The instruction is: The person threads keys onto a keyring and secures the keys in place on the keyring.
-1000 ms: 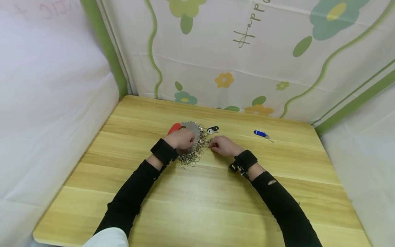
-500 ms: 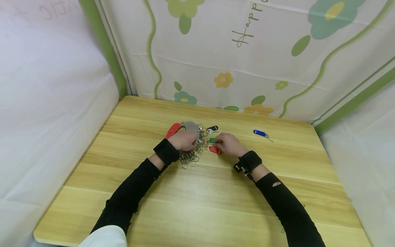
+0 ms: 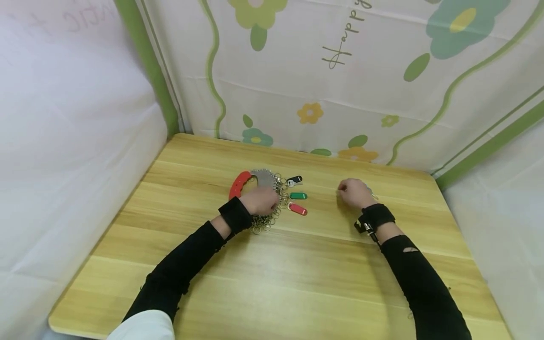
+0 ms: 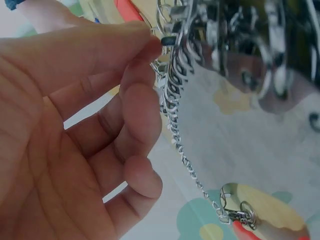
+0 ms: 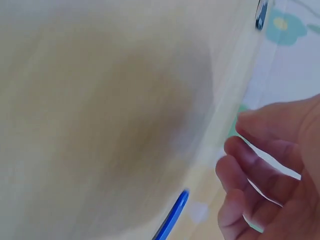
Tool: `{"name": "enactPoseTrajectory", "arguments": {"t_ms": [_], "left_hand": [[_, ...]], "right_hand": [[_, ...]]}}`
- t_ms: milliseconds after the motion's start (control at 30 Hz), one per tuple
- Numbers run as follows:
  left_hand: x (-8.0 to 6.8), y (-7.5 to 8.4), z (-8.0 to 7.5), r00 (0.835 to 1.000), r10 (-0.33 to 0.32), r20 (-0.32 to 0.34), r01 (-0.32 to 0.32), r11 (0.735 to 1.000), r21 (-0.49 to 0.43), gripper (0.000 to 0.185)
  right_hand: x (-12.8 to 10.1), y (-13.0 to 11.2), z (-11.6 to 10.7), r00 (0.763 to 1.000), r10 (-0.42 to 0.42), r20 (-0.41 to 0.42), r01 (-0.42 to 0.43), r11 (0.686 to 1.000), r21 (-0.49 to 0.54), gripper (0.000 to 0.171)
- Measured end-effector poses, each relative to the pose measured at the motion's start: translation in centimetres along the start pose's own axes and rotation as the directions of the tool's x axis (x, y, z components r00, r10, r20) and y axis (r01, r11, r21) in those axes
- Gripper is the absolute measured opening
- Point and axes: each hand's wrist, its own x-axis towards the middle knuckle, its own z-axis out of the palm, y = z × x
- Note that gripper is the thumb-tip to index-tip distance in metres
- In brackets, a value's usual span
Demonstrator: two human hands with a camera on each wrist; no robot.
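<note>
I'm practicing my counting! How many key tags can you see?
4: the black tag, green tag and red tag beside the metal rings, and the blue tag near the right hand, partly covered in the head view. Others may be hidden.

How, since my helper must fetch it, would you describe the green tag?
On the wooden table, find the metal rings by the left hand. Right of them, between a black tag and a red tag, lies the only green tag.

Head camera looks forward-down over the table; close wrist cameras share its flowered backdrop
</note>
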Motion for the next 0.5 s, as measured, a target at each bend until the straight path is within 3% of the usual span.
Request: {"name": "enactPoseTrajectory", "arguments": {"t_ms": [300,500], "left_hand": [[0.3,0.5,0.7,0.996,-0.069,0.061,0.067,0.997,0.036,0.035],[0.3,1.0,1.1,0.997,-0.063,0.043,0.060,0.995,0.076,0.029]], "right_hand": [[-0.6,4.2,-0.7,0.983,0.139,-0.120,-0.144,0.989,-0.032,0.023],[-0.6,5.4,-0.9,0.968,0.232,-0.092,-0.239,0.968,-0.074,0.040]]}}
